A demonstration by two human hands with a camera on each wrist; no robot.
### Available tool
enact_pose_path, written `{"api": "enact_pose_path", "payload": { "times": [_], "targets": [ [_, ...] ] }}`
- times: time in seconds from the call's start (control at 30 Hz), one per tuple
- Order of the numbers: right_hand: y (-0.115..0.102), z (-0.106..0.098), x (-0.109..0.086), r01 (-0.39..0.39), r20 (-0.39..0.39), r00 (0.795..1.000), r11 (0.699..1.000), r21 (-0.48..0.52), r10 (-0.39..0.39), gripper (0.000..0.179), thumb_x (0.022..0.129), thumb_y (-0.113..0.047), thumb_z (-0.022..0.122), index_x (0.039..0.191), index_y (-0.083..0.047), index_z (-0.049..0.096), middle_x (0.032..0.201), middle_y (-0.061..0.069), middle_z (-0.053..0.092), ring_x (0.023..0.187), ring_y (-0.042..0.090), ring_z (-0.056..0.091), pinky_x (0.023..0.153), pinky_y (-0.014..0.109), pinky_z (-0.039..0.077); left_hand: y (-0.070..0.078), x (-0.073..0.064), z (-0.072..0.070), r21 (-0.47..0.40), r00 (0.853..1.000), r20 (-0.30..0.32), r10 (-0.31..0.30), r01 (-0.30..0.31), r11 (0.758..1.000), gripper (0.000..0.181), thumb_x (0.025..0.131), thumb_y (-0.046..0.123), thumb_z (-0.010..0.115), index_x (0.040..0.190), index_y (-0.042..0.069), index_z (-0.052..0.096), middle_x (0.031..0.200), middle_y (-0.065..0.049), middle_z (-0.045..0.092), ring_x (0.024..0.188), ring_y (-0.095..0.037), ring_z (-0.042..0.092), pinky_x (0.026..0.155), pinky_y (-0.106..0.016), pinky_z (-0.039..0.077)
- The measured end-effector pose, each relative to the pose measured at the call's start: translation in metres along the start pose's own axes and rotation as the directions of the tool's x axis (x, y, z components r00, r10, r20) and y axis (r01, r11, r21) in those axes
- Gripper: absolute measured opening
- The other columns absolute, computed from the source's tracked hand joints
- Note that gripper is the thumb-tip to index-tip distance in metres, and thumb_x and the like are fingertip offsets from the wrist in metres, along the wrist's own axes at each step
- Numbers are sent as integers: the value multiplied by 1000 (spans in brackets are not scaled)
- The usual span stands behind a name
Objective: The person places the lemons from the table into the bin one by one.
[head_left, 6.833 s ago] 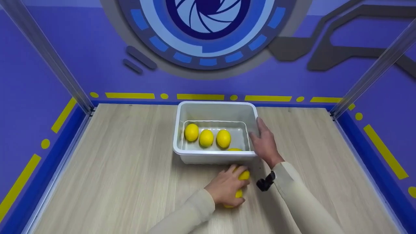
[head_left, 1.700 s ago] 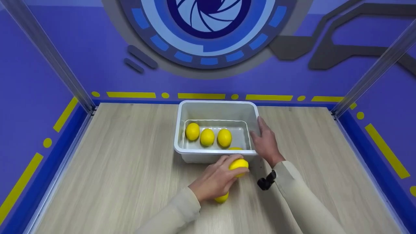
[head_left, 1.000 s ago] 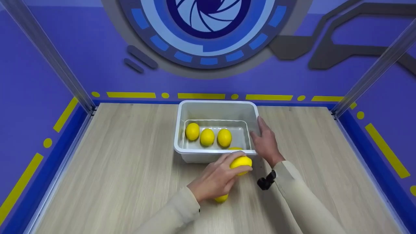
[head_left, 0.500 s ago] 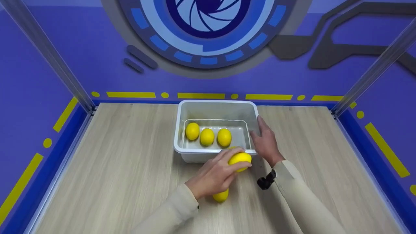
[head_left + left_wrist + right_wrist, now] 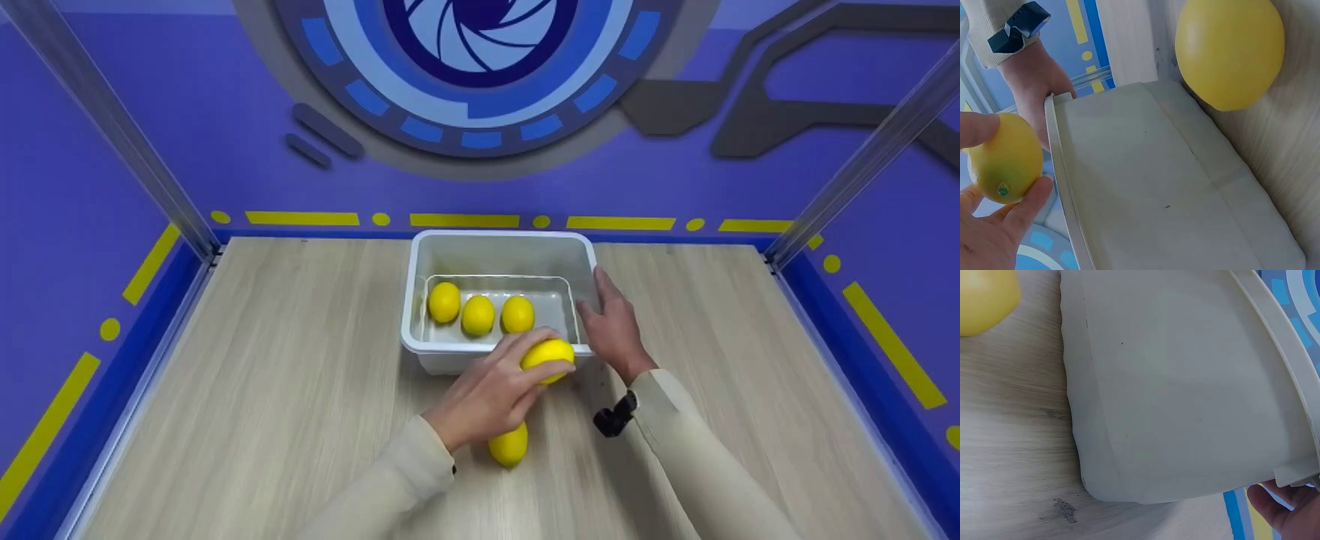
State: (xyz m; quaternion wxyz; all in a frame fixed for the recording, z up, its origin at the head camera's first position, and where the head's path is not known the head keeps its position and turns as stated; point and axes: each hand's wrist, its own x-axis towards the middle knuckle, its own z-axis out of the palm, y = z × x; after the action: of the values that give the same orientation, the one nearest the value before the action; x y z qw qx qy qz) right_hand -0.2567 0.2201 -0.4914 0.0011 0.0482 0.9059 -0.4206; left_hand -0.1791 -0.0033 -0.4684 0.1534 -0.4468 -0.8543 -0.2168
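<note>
My left hand [image 5: 480, 397] grips a lemon [image 5: 550, 358] between thumb and fingers, just over the front rim of a white plastic bin [image 5: 450, 365]. In the left wrist view, that lemon [image 5: 1009, 169] shows its green stem end beside the bin rim [image 5: 1061, 169]. With the thumb inside and the fingers outside, my right hand [image 5: 616, 330] holds the bin's right rim. Three lemons [image 5: 478, 315] lie in a row on the bin floor; the front part of the floor is hidden. Another lemon [image 5: 510, 446] lies on the table below my left hand.
The wood-grain table [image 5: 285, 360] extends to both sides of the bin. A blue-purple back wall [image 5: 480, 199] stands close behind the bin, with side walls and metal posts at the corners. A black wrist camera [image 5: 615, 416] sits on my right sleeve.
My left hand has picked a lemon off the table and raised it forward to the bin's front rim. The lemon left on the table is now more exposed. The right hand has stayed put.
</note>
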Motion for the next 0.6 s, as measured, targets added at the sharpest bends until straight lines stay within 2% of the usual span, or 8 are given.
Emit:
{"api": "enact_pose_path", "payload": {
  "times": [0.23, 0.6],
  "targets": [
    [-1, 0, 1, -6, -4, 1000, 1000, -2, 6, 70, 101, -25, 48, 156, -20, 6, 163, 3, 14, 151, 25, 16, 120, 49, 20, -5, 1, -2, 18, 1000, -13, -3, 3, 1000, 35, 98, 21, 54, 131, 32, 56, 148, -3, 39, 133, -21, 43, 107, -30, 45],
    [0, 0, 3, -27, -4, 1000, 1000, -1, 27, 70, 101, -25, 48, 156, -20, 7, 163, 3, 13, 151, 26, 15, 121, 49, 18, -9, 2, -3, 30, 998, -55, 8, -6, 1000, 35, 98, 20, 53, 131, 29, 57, 147, -6, 41, 132, -21, 43, 110, -30, 42]
  ]
}}
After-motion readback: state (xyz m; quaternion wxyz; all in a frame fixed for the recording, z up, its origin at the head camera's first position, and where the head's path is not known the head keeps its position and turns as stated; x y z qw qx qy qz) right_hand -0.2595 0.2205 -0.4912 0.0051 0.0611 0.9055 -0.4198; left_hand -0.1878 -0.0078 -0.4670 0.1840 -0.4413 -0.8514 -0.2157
